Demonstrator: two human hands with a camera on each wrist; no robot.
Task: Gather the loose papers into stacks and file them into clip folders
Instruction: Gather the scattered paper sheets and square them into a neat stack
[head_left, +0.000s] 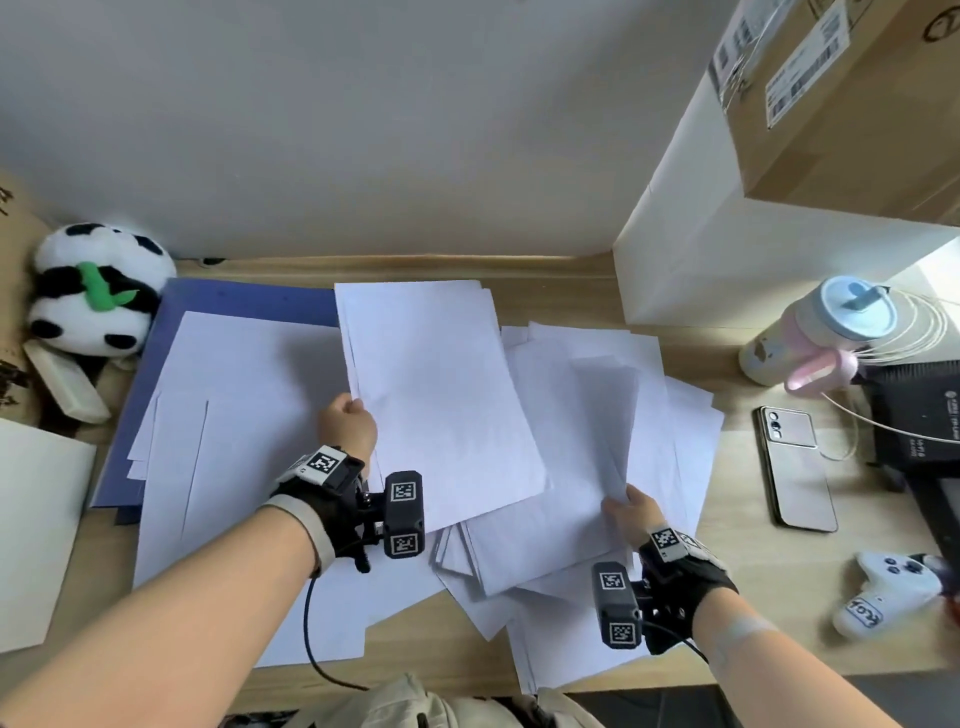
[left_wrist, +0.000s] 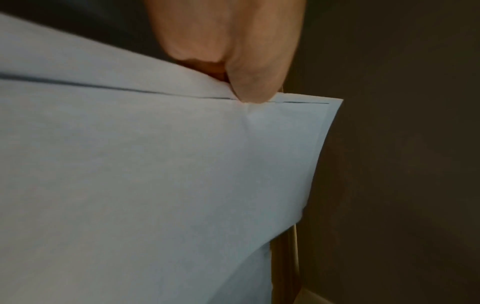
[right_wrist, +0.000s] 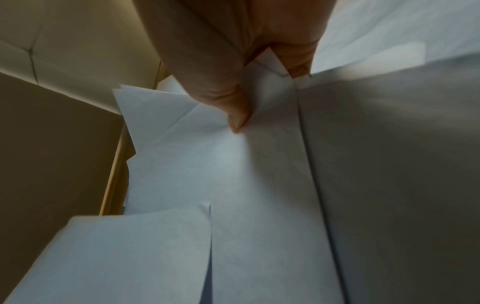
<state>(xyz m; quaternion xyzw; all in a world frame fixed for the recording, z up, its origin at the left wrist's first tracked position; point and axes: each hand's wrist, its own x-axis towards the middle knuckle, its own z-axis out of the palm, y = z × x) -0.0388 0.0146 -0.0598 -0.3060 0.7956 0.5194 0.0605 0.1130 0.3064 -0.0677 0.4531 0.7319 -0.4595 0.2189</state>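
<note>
Left hand (head_left: 347, 425) pinches a sheaf (head_left: 436, 395) at its 9 o'clock edge; right hand (head_left: 635, 512) pinches a limp sheet (head_left: 605, 415). Thin, floppy paper probably wants edge grips.

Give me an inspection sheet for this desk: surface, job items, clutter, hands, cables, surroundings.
Surface: wooden desk, mostly under paper.
Job's things: loose papers scattered; blue folder beneath them.
Clutter: panda plush, bottle, phone, game controller.
Hands: left hand grips a held stack; right hand pinches a lifted sheet.
Cables: white cable near bottle.
Surroundings: wall, cardboard box.
</note>
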